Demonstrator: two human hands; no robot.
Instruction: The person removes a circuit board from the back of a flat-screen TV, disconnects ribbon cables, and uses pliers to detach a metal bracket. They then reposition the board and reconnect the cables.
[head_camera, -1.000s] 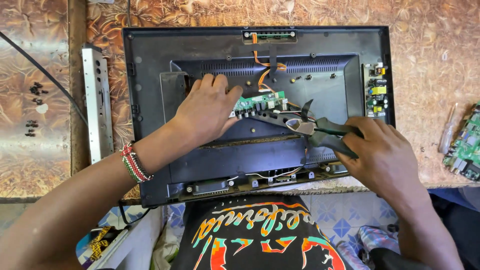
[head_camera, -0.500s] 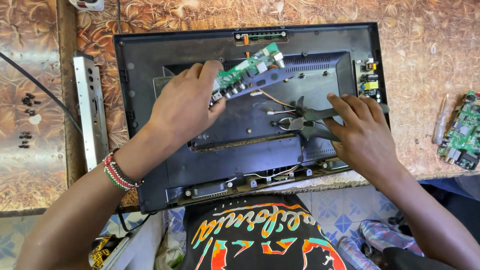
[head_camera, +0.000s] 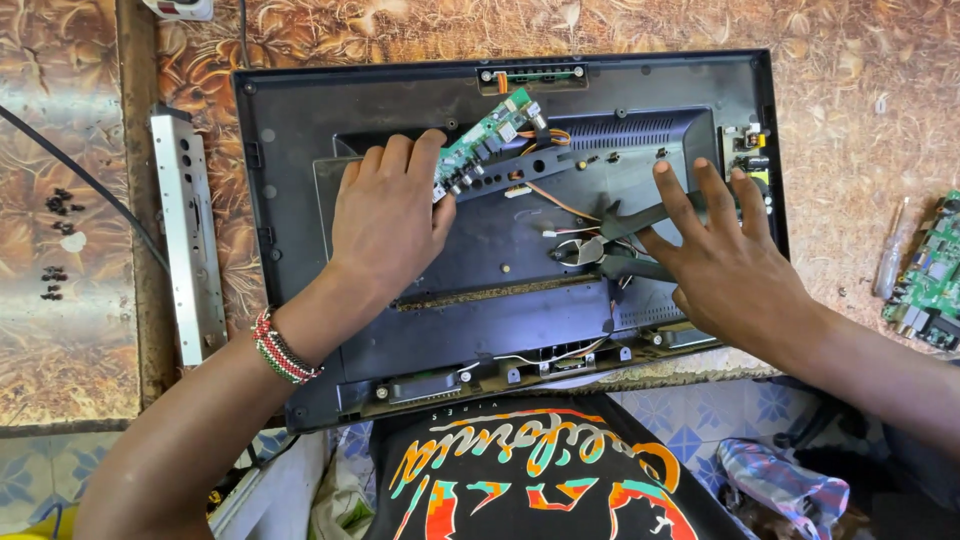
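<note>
At lower centre, the black monitor back (head_camera: 300, 150) lies flat on the patterned worktop (head_camera: 850, 120). The right hand (head_camera: 735, 265), fingers spread, rests on pliers (head_camera: 610, 245). Further up, the left hand (head_camera: 385, 220) grips a green circuit board (head_camera: 490, 135), tilted up.

Head view: bright, even daylight; sharp across the middle.

I log soft, diffuse light with no single hard source; faint short shadows under the left hand (head_camera: 388, 222) and the right hand (head_camera: 735, 262) on the dark monitor back (head_camera: 300, 130); a pale sheen on the metal bracket (head_camera: 187, 240) and on the glossy patterned tabletop (head_camera: 60, 300) at left; slight motion softness on the right fingers; mild wide-angle bowing at the frame edges; the printed shirt (head_camera: 520, 480) at bottom softer than the centre.
</note>
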